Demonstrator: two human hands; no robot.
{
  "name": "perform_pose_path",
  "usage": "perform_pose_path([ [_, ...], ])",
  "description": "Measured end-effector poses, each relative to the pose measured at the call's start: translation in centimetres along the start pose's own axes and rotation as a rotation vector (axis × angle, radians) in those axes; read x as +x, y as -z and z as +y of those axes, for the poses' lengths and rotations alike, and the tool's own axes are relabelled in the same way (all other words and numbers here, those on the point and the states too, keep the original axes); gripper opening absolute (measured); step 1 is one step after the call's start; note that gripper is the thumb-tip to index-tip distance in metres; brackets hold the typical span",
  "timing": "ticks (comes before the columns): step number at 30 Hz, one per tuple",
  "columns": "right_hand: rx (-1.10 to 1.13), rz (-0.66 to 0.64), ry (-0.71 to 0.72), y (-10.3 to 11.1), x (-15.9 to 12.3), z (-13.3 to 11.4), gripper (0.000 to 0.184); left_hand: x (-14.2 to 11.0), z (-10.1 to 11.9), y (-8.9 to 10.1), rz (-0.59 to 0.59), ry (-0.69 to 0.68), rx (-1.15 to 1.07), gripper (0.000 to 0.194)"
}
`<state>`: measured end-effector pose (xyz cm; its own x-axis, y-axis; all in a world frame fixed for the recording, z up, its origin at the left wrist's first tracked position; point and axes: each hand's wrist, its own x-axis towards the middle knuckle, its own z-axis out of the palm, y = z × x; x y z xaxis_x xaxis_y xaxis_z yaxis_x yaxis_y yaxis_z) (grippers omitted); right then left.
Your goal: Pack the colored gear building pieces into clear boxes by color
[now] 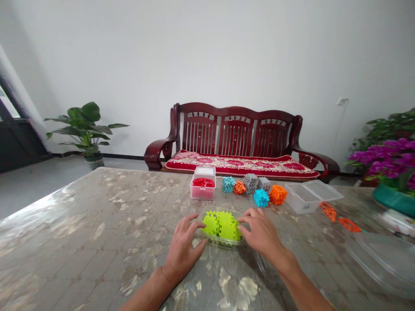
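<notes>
A clear plastic container (223, 245) stands on the table in front of me. Inside lie several lime-green toothed building pieces (223, 224). At its left side is my left hand (185, 242), thumb and fingers bent against the wall and rim. My right hand (262, 230) grips the opposite side, with its fingertips over the right rim near the green pieces. Beneath my right forearm, a clear plastic lid (269, 263) appears to lie flat, hard to make out. Just beyond the container is a lidded box (202, 193) standing open, filled with red pieces (203, 182).
Built balls of toothed pieces stand in a group behind: blue (261, 198), orange (278, 195) and grey (250, 184). An open clear box (301, 199), flat orange pieces (349, 224) and another clear lid (385, 259) are at the right. A wooden bench (233, 129) stands behind the table (81, 242).
</notes>
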<state>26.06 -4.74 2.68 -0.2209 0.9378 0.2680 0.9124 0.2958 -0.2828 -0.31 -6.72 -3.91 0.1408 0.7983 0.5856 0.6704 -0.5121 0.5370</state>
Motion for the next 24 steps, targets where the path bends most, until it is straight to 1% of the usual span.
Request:
perform_pose_path([
  [2,-0.051,-0.036,0.016,0.2,0.1,-0.5,0.019,-0.1,0.4,0.3,-0.069,-0.128,0.072,0.039],
  [5,-0.083,-0.056,0.029,0.5,0.2,-0.9,0.018,0.3,1.4,0.7,-0.235,-0.299,0.130,0.052],
  [7,-0.092,-0.058,0.025,0.7,0.3,-1.0,0.016,1.0,2.0,0.7,-0.328,-0.347,0.157,0.058],
  [9,-0.096,-0.064,0.021,0.7,0.4,-1.0,0.015,1.7,2.4,0.5,-0.381,-0.349,0.173,0.059],
  [12,-0.096,-0.082,0.035,0.6,0.6,-0.8,0.013,2.6,2.6,-0.2,-0.418,-0.352,0.175,0.056],
  [16,-0.116,-0.109,0.053,0.5,1.1,-0.7,0.015,3.1,2.3,-0.9,-0.439,-0.357,0.177,0.053],
  [21,-0.112,-0.163,0.078,0.5,1.8,-0.6,0.021,3.5,2.5,-0.8,-0.449,-0.344,0.171,0.047],
  [24,-0.094,-0.198,0.089,0.5,2.2,-0.6,0.020,3.8,2.6,-0.7,-0.443,-0.338,0.148,0.042],
])
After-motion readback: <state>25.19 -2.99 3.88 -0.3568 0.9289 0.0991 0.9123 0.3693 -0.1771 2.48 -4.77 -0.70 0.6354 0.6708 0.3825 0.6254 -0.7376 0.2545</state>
